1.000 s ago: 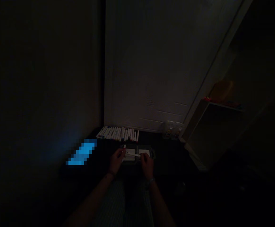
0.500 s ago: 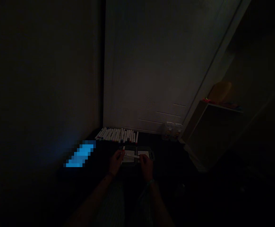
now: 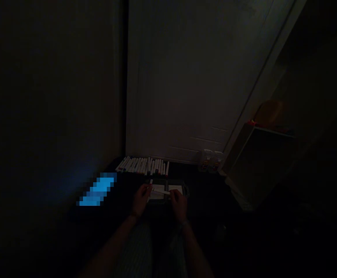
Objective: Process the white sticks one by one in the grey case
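The scene is very dark. My right hand [image 3: 177, 202] is closed on one end of a slim white marker [image 3: 161, 191], which lies level across to the fingers of my left hand [image 3: 141, 200]. My left hand is closed too, and a second white stick, seemingly another marker [image 3: 151, 181], pokes up out of its fingers. Whether the left fingers also grip the level marker is too dark to tell. Just beneath both hands is an open clear case [image 3: 187, 190], with white paper-like pieces [image 3: 175, 189] in its two halves.
Several white markers [image 3: 141, 165] stand or lean in a row along the back panel [image 3: 182, 96]. Two clear packages [image 3: 211, 160] are at the back right. A blurred glowing blue screen [image 3: 99, 191] lies at left. A shelf unit [image 3: 244, 148] stands at right.
Almost nothing differs. Both hands keep their places over the case, with the level marker between them; the view has shifted very slightly.
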### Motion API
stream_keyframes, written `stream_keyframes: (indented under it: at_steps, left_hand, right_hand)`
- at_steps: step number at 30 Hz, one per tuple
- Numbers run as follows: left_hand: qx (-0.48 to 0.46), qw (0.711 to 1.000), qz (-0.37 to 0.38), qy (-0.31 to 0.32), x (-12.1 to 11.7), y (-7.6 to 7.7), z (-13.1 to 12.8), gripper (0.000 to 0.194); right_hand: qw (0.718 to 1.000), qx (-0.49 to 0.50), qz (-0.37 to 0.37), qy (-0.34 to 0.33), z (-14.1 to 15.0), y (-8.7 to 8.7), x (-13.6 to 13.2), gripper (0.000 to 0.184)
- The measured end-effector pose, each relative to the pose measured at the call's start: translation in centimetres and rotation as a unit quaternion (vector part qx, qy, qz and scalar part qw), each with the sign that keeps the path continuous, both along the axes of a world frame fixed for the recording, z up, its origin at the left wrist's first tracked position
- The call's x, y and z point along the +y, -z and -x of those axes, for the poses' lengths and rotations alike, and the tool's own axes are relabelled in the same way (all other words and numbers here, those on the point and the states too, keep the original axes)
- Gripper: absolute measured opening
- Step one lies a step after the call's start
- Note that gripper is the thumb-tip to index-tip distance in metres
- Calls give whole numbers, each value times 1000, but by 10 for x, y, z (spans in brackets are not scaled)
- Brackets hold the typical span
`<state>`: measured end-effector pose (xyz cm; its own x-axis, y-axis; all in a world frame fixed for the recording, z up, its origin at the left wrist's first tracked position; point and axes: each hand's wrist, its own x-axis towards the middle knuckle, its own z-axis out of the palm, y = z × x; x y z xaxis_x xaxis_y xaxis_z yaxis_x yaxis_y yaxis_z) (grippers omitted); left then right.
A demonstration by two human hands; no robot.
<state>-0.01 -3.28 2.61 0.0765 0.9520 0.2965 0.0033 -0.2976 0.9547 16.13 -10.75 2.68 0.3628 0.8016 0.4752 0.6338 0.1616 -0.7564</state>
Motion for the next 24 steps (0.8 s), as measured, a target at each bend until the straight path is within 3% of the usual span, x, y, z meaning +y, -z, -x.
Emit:
stream_keyframes:
  at_steps: [24]
  left_hand:
    - [-11, 1000, 2, -5, -2, -4, 2, 36]
  right_hand:
    - [999, -17, 18, -29, 0, -5, -2, 31]
